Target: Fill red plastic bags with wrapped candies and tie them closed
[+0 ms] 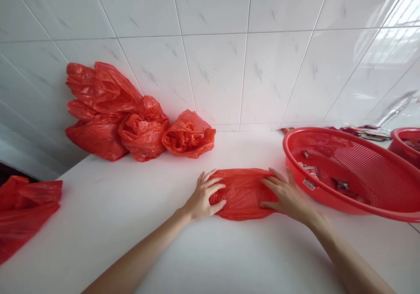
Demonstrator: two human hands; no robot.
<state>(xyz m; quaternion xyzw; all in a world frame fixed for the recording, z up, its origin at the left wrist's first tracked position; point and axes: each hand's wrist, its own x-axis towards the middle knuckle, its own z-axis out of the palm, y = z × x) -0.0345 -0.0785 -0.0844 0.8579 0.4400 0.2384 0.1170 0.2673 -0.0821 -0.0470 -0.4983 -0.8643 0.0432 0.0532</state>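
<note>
A red plastic bag (243,195) lies on the white tabletop (147,224) in front of me. My left hand (206,196) rests on its left end, fingers spread over the plastic. At the bag's right end is my right hand (287,195), its fingers also stretched apart and touching the plastic. Neither hand is closed round the bag. Whether anything is inside the bag cannot be made out.
Close by on the right stands a red mesh basket (328,197) with several small packets (310,170) in it. Behind it is another red basket (405,147). Bunched red bags (144,127) line the tiled wall (213,79); more red plastic (29,211) lies at the left edge.
</note>
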